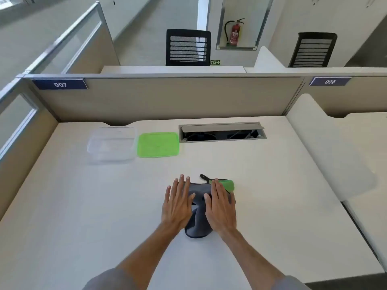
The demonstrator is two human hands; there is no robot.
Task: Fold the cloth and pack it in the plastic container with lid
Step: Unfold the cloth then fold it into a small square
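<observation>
Head view: I am pressing both hands, left and right, flat and open on the cloth mid-surface; container and lid are waiting at the far edge. Risk: folds springing loose on release.

Near the lower centre of the frame, most of the grey cloth is hidden under the flat left hand and right hand, so its full outline and folds cannot be made out. Both sleeves are cut off by the bottom edge. At upper left, the clear container is so transparent that its walls are barely told from the desk.
</observation>
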